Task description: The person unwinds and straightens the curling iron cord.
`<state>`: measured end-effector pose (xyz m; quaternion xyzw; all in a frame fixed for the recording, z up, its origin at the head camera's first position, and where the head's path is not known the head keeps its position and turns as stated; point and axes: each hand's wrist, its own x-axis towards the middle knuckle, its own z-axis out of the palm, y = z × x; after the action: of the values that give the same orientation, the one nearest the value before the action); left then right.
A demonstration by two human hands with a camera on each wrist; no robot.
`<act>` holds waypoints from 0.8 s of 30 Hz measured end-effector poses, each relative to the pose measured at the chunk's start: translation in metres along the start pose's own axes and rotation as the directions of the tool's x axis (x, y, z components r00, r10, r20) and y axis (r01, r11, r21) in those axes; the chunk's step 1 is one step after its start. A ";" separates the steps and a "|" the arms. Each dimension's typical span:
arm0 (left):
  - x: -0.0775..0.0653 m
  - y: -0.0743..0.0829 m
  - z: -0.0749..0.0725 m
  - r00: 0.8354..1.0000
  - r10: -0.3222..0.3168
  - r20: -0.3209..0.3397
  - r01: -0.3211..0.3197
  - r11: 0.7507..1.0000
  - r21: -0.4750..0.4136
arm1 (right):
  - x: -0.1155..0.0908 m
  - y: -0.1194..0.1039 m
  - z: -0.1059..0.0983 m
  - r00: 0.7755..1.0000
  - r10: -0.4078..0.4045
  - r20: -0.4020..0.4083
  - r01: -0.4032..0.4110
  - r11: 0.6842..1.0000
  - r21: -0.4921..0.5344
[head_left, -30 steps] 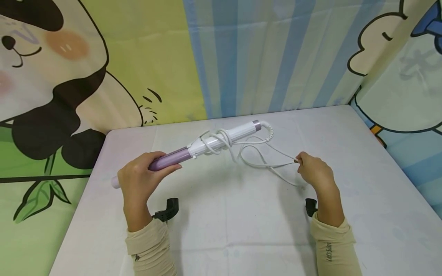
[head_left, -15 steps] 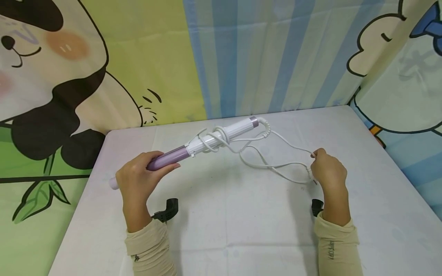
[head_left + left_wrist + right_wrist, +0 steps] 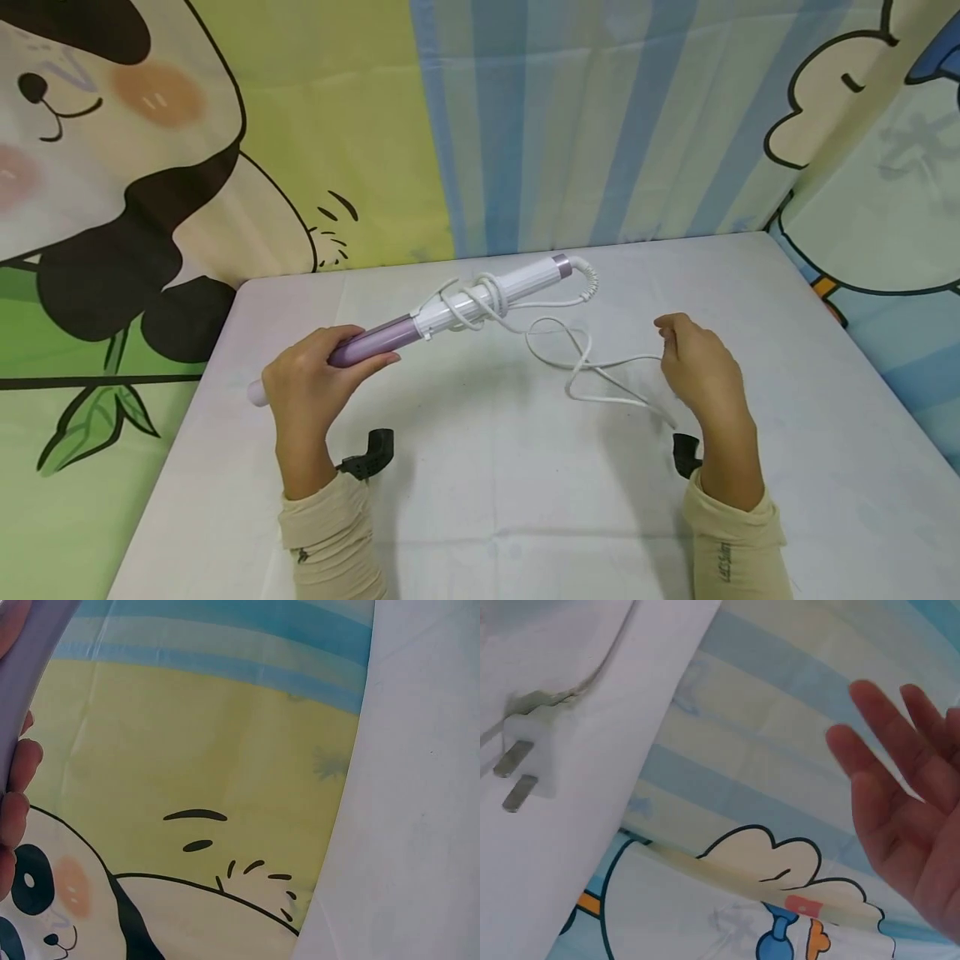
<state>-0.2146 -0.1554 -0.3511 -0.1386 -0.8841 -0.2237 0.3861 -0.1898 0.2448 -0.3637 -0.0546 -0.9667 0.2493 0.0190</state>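
A curling iron (image 3: 528, 280) with a white handle and a purple barrel (image 3: 386, 335) is held slanting above the table, handle end up and to the right. My left hand (image 3: 306, 379) grips it around the barrel; in the left wrist view its fingers (image 3: 27, 761) curl along the barrel's edge. White cord (image 3: 626, 361) is wound around the handle and trails in loose loops toward my right hand (image 3: 703, 362). That hand holds nothing, its fingers (image 3: 900, 742) loosely bent and apart in the right wrist view. There, the cord's two-pin plug (image 3: 529, 754) hangs apart from the hand.
A white-covered table (image 3: 480, 500) lies beneath both hands. Behind it stands a printed curtain (image 3: 360, 125) with a panda and stripes, and a side panel (image 3: 877, 200) rises on the right. Black wrist mounts (image 3: 371, 454) sit beside both wrists.
My right hand drew the cord out to the right, then let go of it; the loops have slackened and dropped back left. My left hand keeps its grip on the curling iron.
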 end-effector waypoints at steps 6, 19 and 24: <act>0.002 0.002 0.002 1.000 0.022 0.018 -0.022 1.000 -0.001 | -0.012 -0.023 -0.004 0.984 -0.141 0.110 0.126 0.983 0.135; 0.000 0.003 0.007 0.998 0.047 0.034 -0.047 0.999 0.009 | -0.023 -0.063 0.028 0.919 -0.338 0.205 0.328 0.941 0.081; 0.001 0.005 0.007 0.998 0.046 0.041 -0.047 0.999 0.017 | -0.024 -0.066 0.035 0.899 -0.391 0.198 0.389 0.920 0.054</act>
<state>-0.2177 -0.1477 -0.3537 -0.1601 -0.8903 -0.2039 0.3743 -0.1742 0.1676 -0.3630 0.1660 -0.9531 0.2511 -0.0305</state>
